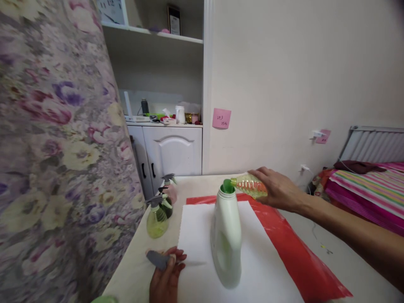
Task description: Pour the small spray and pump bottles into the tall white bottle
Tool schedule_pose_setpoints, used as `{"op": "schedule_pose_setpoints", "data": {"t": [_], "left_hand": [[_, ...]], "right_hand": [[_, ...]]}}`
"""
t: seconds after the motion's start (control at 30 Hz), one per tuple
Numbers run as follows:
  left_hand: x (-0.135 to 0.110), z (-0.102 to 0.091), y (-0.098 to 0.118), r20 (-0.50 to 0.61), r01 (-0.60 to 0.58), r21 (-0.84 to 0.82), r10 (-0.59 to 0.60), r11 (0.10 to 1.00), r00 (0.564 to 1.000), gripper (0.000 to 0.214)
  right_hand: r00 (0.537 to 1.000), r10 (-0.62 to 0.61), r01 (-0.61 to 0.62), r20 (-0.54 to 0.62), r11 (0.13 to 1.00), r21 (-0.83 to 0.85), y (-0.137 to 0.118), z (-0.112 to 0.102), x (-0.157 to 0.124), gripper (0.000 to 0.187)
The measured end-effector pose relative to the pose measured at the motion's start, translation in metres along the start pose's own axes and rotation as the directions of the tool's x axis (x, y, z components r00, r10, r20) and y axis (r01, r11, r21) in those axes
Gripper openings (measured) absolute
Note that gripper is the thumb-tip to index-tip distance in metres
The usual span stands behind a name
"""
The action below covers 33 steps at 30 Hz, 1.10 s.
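Head view, looking down on a pale table point(347, 261): the right hand point(277, 189) has its fingers wrapped round a small clear bottle point(249, 185), holding it on its side with the neck laid against the green mouth point(227, 186) of a tall white bottle point(226, 248); the left hand point(166, 280), at the near edge, has fingers and thumb closed on a flat grey piece point(158, 259), possibly a cap or lid, though it is too blurred to be sure.

By my reading the pouring from small bottle to large is under way and not finished; yellowish liquid shows inside the ribbed clear bottle, so there is more to empty; the white bottle stands open, with no cap on it; no spill shows on the sheets beneath.

The white bottle is upright in the middle of a white sheet point(195, 235), which lies over a red plastic sheet point(293, 248); it is opaque, smooth and broad at the base, narrowing to the green opening at the top; a faint greenish tint shows through its lower wall, so the fill level cannot be read with confidence.

To the left, off the sheets, stand a yellow-green spray bottle point(157, 219) and a second sprayer point(168, 191) just behind it; a floral curtain point(57, 147) fills the left side.
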<state>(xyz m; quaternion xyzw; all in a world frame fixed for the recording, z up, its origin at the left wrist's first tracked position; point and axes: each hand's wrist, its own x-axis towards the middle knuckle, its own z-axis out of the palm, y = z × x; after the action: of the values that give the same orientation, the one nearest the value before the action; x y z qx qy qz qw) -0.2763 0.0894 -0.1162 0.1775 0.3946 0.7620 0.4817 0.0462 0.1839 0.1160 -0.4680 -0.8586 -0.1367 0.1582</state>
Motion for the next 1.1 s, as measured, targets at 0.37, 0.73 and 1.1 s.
{"op": "schedule_pose_setpoints", "data": {"t": [0.37,0.73,1.1], "left_hand": [[-0.001,0.001,0.002,-0.031,-0.030,0.036,0.031,0.999,0.999,0.044],[0.000,-0.005,-0.002,0.003,-0.045,0.086,0.045,0.995,0.999,0.043],[0.001,-0.004,-0.003,0.014,-0.027,0.024,0.026,0.999,1.000,0.040]], "right_hand": [[0.999,-0.047,0.047,-0.002,0.993,-0.104,0.000,-0.005,0.004,0.070],[0.996,-0.088,0.083,-0.027,0.987,-0.137,0.001,-0.008,0.005,0.068],[0.997,-0.079,0.079,0.003,0.983,-0.164,-0.003,-0.016,0.006,0.065]]}}
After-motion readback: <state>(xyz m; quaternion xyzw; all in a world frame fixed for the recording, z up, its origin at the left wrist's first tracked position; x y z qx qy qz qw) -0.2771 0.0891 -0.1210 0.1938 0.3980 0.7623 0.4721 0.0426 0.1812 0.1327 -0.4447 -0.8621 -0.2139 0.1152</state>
